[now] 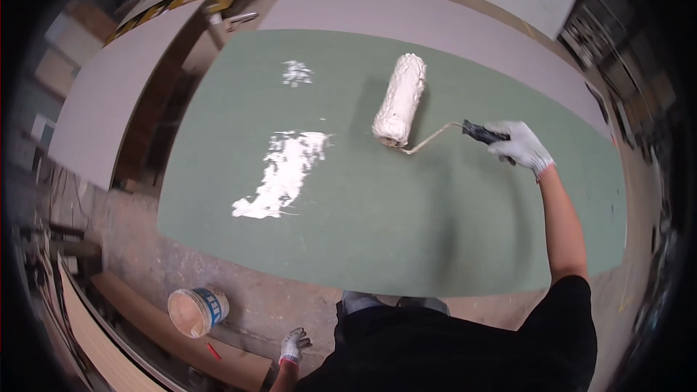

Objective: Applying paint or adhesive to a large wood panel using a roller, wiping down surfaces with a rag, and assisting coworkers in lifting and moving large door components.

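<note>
My right hand (521, 147), in a white knit glove with grey fingers, is closed around the black handle (483, 133) of a paint roller (401, 98). Thick white paint-like coating covers the roller's sleeve. It is over a large green panel (363, 225), with a shadow to its left; whether it touches the surface I cannot tell. Left of it, the panel carries a long wet white patch (287, 174) and a smaller speckled white patch (296, 72). My left hand (294, 346), gloved the same way, hangs low beside the panel's near edge, fingers apart and holding nothing.
On the floor at the lower left stands a white-and-blue bucket (197, 312) with residue inside. A small red object (213, 350) lies near it on a brown board (239, 364). Pale panels lie at the left (116, 94) and behind (348, 7) the green one.
</note>
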A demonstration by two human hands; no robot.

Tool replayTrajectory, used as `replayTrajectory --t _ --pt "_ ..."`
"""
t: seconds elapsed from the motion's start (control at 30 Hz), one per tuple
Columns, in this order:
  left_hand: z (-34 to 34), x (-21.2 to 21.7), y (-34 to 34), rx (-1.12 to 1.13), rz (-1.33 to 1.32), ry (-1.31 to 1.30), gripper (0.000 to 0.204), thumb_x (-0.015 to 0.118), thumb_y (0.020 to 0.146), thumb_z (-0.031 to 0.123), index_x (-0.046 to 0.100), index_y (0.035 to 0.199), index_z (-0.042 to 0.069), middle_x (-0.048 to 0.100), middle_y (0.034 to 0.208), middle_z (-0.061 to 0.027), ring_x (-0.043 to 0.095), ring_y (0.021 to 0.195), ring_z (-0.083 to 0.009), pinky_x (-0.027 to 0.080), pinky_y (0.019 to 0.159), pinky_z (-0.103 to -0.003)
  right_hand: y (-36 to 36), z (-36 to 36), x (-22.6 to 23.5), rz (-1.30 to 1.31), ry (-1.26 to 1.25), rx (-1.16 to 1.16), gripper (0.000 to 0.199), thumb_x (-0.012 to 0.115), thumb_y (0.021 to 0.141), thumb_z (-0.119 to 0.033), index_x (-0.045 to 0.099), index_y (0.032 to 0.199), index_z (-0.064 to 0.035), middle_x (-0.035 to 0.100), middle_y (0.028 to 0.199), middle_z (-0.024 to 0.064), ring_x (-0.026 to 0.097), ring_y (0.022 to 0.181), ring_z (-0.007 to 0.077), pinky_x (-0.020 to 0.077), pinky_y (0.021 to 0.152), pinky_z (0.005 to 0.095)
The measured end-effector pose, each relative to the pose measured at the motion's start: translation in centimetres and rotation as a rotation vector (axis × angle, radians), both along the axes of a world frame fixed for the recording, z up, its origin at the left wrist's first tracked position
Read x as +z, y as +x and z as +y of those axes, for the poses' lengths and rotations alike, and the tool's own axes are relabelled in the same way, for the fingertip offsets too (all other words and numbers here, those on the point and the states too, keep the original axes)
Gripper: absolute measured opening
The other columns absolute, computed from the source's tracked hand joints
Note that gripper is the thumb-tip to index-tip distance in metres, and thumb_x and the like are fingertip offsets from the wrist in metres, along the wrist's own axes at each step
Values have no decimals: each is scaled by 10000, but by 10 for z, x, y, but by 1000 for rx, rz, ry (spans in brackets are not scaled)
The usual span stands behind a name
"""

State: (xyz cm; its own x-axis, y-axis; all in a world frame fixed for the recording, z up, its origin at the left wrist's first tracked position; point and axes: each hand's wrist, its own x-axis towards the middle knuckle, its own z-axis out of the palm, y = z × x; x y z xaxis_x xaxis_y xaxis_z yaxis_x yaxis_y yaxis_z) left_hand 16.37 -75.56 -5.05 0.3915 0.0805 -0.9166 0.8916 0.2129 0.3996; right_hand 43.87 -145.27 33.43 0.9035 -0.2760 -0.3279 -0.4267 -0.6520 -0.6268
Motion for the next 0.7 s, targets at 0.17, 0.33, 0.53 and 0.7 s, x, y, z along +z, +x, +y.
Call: replayTrajectory --t 0.17,0.33,0.53,0.7 --pt "-19 -21 41 -181 -26 28 411 657 967 279 601 1321 79 656 1190 -146 669 929 -356 594 755 -480 -36 -35 -4 67 -37 -37 524 753 782 -182 706 1293 -78 643 738 27 568 539 101 463 486 279" --pt "-75 -7 33 -65 -156 0 424 684 960 303 592 1311 85 651 1191 -112 658 932 -335 583 777 -481 -129 -118 5 107 -53 -70 530 774 774 -190 710 1286 -70 637 747 32 560 538 117 468 498 281" --pt "-150 29 -94 14 -289 80 373 701 946 309 628 1245 98 647 1079 -72 643 869 -266 576 744 -471 -248 -251 29 64 -99 -94 506 750 761 -129 722 1264 -71 636 741 26 555 524 92 437 452 271" --pt "-212 29 -186 202 -228 6 347 705 946 277 641 1218 72 647 1066 -78 635 815 -259 572 705 -446 -276 -322 48 -22 -146 -56 487 713 775 -142 722 1256 -65 679 791 32 578 533 81 446 449 263"
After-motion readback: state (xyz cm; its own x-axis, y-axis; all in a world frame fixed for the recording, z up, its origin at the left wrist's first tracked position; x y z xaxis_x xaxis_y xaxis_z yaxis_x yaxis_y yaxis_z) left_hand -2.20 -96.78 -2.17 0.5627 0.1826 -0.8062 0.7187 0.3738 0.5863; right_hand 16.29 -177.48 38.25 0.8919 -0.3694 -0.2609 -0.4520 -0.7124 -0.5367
